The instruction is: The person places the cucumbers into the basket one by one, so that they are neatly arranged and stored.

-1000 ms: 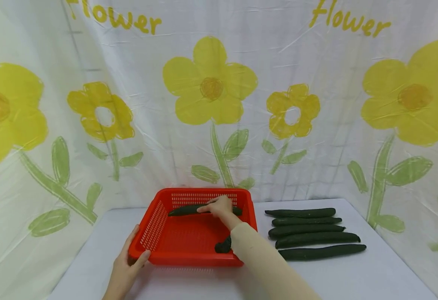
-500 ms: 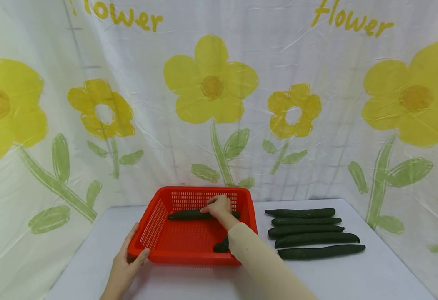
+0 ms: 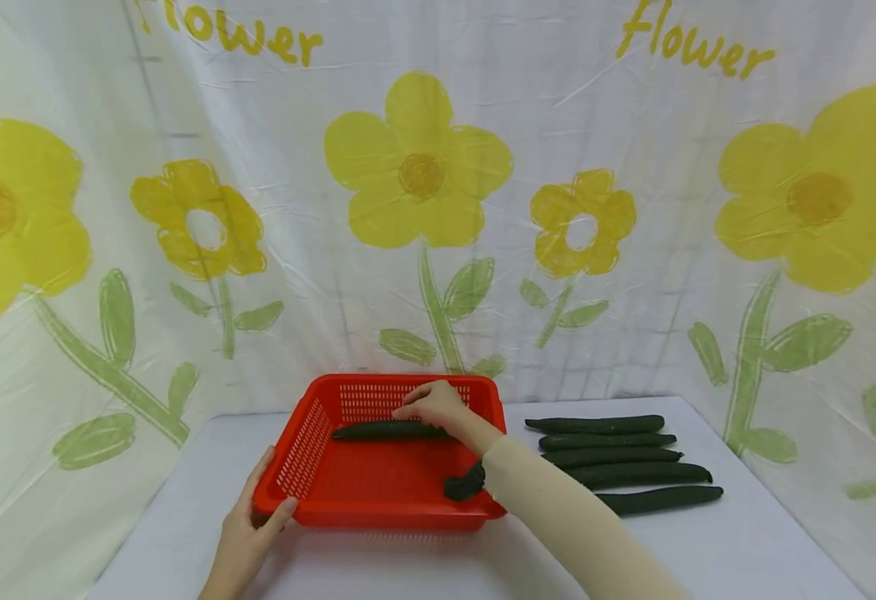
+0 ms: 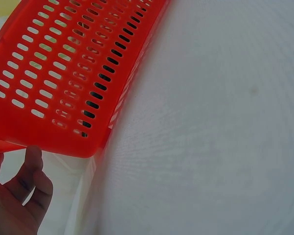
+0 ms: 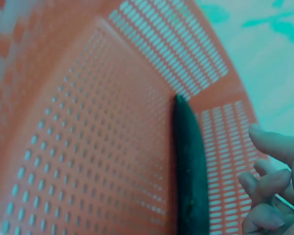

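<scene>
A red plastic basket [image 3: 377, 515] with slotted walls stands on the white table. Inside it, along the back wall, lies one long dark green cucumber [image 3: 370, 431]. My left hand [image 3: 252, 525] grips the basket's front left corner, thumb over the rim and fingers along the outside. In the left wrist view, that hand [image 4: 27, 188] pinches the rim's edge. Just above the cucumber's right part is my right hand [image 3: 433, 404], fingers loosely bent. The right wrist view shows this hand [image 5: 274, 181] apart from the cucumber [image 5: 190, 166], with nothing in its fingers.
Several cucumbers [image 3: 618, 456] lie side by side on the table [image 3: 738, 550], right of the basket; the right sleeve [image 3: 550, 508] covers some of their left ends. A black device [image 3: 463, 483] sits by the sleeve's cuff. Behind hangs a white curtain [image 3: 302, 208] with yellow flowers.
My right hand has let go of the cucumber and lifted off it, leaving it along the basket's back wall. The left hand keeps its grip on the corner.
</scene>
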Demonstrator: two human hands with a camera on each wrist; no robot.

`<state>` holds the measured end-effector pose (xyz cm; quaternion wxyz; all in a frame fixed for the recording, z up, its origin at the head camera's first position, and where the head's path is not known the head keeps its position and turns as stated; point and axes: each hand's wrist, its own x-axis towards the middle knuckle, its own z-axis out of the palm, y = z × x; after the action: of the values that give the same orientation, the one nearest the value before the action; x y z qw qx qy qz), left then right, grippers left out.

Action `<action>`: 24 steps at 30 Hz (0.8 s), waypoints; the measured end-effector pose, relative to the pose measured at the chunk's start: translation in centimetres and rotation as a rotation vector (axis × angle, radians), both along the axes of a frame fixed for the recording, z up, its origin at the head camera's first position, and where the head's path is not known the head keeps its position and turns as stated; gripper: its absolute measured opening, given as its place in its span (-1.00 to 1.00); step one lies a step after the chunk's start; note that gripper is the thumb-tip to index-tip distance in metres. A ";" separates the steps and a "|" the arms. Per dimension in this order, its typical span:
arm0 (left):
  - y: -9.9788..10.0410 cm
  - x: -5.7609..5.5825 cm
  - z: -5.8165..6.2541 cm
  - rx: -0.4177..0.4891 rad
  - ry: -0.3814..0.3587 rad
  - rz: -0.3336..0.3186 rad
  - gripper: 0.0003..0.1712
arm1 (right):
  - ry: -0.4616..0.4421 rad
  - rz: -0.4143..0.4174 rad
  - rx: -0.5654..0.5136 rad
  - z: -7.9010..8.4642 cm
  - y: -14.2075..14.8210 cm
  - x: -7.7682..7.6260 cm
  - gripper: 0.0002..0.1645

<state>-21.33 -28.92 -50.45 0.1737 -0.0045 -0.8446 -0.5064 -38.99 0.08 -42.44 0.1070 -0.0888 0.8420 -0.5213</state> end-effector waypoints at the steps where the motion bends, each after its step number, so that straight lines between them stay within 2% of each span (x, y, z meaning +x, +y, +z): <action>1: 0.0 0.0 0.0 -0.003 -0.001 -0.001 -0.08 | -0.005 0.025 -0.015 0.4 0.4 0.2 -0.49; 5: -0.1 -0.1 0.0 -0.008 -0.004 -0.004 -0.09 | -0.020 0.095 -0.077 1.5 2.6 1.1 -0.54; 12: -0.1 -0.2 0.0 -0.001 -0.026 -0.006 -0.08 | -0.021 0.107 -0.193 2.3 6.7 3.0 -0.58; 19: -0.1 -0.2 0.0 0.005 -0.042 -0.016 -0.06 | -0.011 0.055 -0.222 1.4 12.0 5.3 -0.55; 24: 0.0 -0.1 0.1 0.001 -0.030 -0.004 -0.07 | 0.009 -0.005 -0.236 -0.3 15.9 6.8 -0.48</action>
<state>-21.41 -28.96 -50.34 0.1601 0.0013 -0.8468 -0.5073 -32.20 15.93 -42.69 0.0907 -0.1008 0.7754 -0.6167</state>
